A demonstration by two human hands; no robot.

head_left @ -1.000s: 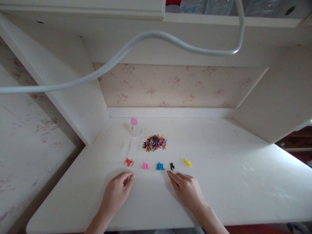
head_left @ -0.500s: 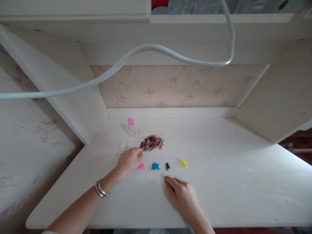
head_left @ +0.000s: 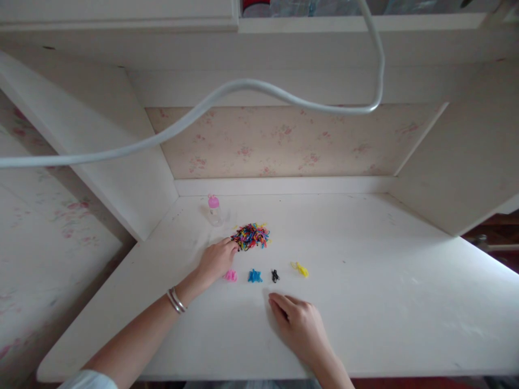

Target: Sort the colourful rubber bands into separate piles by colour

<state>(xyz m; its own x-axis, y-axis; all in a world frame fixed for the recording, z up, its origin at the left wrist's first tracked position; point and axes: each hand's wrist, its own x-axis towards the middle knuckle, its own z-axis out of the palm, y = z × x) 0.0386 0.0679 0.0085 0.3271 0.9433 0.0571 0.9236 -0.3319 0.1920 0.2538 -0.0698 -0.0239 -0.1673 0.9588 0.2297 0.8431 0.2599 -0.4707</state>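
A heap of tiny multicoloured rubber bands [head_left: 252, 236] lies on the white desk. At its left edge is my left hand [head_left: 218, 259], fingertips bent together and touching the bands; whatever is between them is too small to make out. In front of the heap runs a row of small groups: pink bands [head_left: 231, 276] just below my left hand, blue bands [head_left: 255, 276], black bands [head_left: 275, 276] and yellow bands [head_left: 301, 269]. My right hand [head_left: 298, 321] rests on the desk below the black group, fingers curled closed, with nothing seen in them.
Behind the heap, to the left, stands a small clear bottle [head_left: 214, 212] with a pink cap. A white cable [head_left: 247, 85] hangs across the upper view. White side panels and a shelf [head_left: 324, 48] enclose the desk [head_left: 385, 297].
My left hand has moved slightly forward, its fingertips now at the heap's edge and more of the pink bands showing. My right hand stays put on the desk. The view has shifted slightly.
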